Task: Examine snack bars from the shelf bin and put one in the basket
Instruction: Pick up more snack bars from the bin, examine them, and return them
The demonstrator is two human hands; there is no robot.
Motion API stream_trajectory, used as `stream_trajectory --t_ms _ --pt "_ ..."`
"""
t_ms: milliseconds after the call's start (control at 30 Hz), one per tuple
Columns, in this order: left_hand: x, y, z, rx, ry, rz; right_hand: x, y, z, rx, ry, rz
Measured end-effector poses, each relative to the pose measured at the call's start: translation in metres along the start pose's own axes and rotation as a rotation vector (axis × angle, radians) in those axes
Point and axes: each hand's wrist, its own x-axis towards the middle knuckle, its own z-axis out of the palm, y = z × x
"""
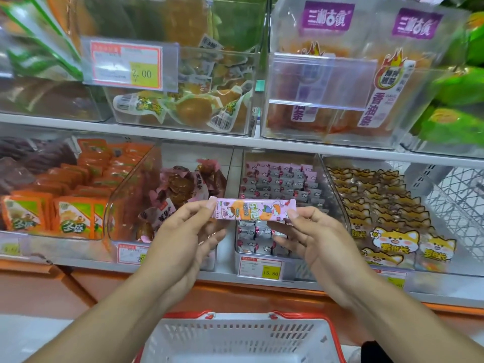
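Overhead, clear shelf bins point(282, 195) of snacks | white basket point(235, 341) below

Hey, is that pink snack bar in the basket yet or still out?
Out. The snack bar is held level, left hand and right hand pinching its ends, above the basket.

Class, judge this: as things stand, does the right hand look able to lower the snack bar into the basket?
Probably yes. The right hand pinches one end of the snack bar, the left hand the other, and the white basket sits open below with nothing between.
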Motion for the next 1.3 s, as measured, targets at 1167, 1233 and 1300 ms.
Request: stream_trajectory --t_ms 1167,1233,1300 --pt "-0.01 -0.007 0.001 0.294 -0.096 0.068 0.004 -0.002 0.011 -0.207 -0.139 -0.183" --pt "-0.01 -0.007 0.001 0.277 -0.081 0.101 0.008 -0.002 0.011 -0.145 -0.125 -0.059" --pt "-0.008 -0.008 0.002 0.269 -0.024 0.076 0.011 -0.003 0.011 -0.182 -0.152 -0.02"
